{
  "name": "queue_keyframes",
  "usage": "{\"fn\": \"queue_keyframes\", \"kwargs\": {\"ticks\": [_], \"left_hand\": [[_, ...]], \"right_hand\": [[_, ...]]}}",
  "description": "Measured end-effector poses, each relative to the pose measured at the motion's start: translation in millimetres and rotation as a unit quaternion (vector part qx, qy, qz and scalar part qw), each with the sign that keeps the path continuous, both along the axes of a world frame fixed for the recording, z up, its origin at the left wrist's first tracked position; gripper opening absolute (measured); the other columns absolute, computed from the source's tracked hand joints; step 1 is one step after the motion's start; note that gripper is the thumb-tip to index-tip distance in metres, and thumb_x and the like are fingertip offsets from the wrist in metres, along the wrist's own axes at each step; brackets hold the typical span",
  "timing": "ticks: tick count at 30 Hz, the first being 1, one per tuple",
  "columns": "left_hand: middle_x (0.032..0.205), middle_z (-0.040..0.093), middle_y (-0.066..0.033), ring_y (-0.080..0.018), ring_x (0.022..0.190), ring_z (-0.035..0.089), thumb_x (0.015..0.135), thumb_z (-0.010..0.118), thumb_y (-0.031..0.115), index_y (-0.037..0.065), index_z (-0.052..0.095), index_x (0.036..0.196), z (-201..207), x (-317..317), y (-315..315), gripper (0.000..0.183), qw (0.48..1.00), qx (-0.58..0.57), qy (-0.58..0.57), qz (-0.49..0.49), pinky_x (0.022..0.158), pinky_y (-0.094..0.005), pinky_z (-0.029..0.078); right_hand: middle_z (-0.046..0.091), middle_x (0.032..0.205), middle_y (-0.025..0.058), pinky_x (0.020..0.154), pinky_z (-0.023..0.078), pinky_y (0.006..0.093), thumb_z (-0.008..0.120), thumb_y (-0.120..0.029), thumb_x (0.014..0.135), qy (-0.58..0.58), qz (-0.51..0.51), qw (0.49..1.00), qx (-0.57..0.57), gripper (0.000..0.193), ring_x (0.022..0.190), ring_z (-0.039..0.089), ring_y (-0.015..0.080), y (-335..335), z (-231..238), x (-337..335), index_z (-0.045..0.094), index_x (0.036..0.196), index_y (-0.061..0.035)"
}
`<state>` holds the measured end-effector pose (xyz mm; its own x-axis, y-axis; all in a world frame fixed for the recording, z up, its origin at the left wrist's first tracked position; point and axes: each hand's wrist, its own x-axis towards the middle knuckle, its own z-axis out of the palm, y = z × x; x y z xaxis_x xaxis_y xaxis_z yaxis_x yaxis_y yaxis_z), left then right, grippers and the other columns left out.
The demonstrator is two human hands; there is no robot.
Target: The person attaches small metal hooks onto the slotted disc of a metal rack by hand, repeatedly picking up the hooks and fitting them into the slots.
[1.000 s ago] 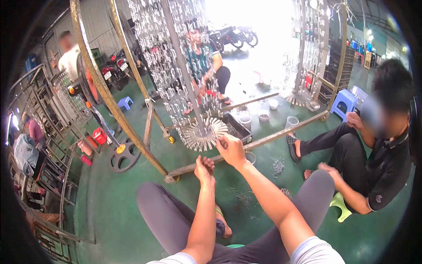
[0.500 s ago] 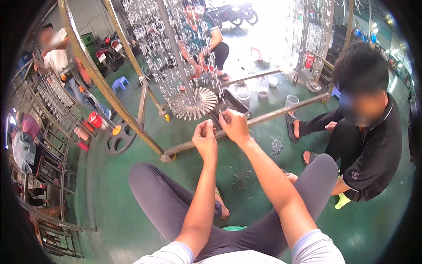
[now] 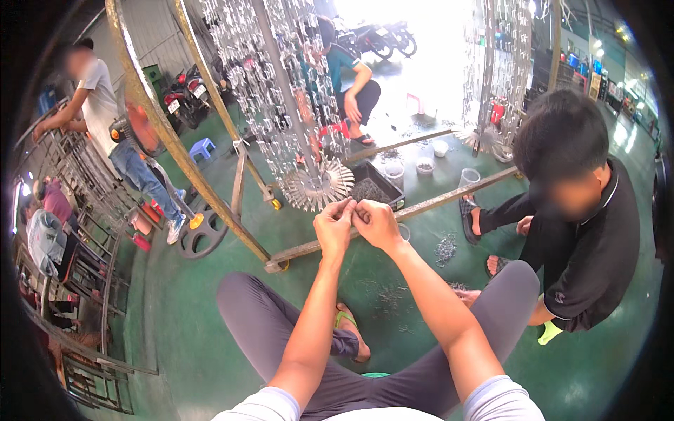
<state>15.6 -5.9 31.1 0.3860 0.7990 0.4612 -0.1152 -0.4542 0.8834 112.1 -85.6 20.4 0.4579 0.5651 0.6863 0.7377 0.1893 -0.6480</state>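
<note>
My left hand (image 3: 333,230) and my right hand (image 3: 378,224) meet fingertip to fingertip over the near bar of the metal frame, both pinched closed. Whatever small piece they hold is too small or hidden to make out. Just beyond them hangs a tall rack (image 3: 295,98) strung with many shiny metal pieces around a central pole. At its bottom is a ring of flat metal blades (image 3: 321,186), close to my fingertips.
A black tray (image 3: 379,179) of small metal bits stands behind the frame's bar (image 3: 435,201), near plastic tubs (image 3: 425,165). Loose metal pieces (image 3: 445,249) lie on the green floor. A person in black (image 3: 597,238) sits at right; others are farther off. A second hanging rack (image 3: 484,77) stands beyond.
My hands have come together; they were slightly apart before. The view has shifted a little. At left, the person in the white shirt has changed posture, with arms now reaching to the racks.
</note>
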Motion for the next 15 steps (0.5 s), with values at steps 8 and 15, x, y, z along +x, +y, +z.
{"fn": "queue_keyframes", "kwargs": {"ticks": [8,15], "left_hand": [[0.093,0.075,-0.0108,-0.0117,0.084,0.067,0.088,0.077,0.016,-0.005,0.073,0.104,-7.9,-7.9,3.6,0.027,0.998,-0.047,-0.005,-0.045,0.077,-0.0260,0.053],[0.086,0.074,-0.0086,-0.0101,0.076,0.066,0.089,0.076,0.020,-0.005,0.074,0.103,-13.9,-4.7,9.6,0.028,0.996,-0.043,-0.015,-0.080,0.071,-0.0249,0.053]], "right_hand": [[0.055,0.058,0.0095,0.051,0.042,0.0308,0.073,-0.015,0.084,0.099,0.057,0.993,-0.018,0.024,0.051,0.049,0.0113,1.7,-9.2,3.8,0.060,0.074,0.0024],[0.068,0.075,0.0005,0.059,0.045,0.0233,0.070,-0.016,0.088,0.222,0.224,0.947,-0.056,0.017,0.063,0.056,0.0056,-4.3,-6.4,26.2,0.072,0.088,0.0010]]}}
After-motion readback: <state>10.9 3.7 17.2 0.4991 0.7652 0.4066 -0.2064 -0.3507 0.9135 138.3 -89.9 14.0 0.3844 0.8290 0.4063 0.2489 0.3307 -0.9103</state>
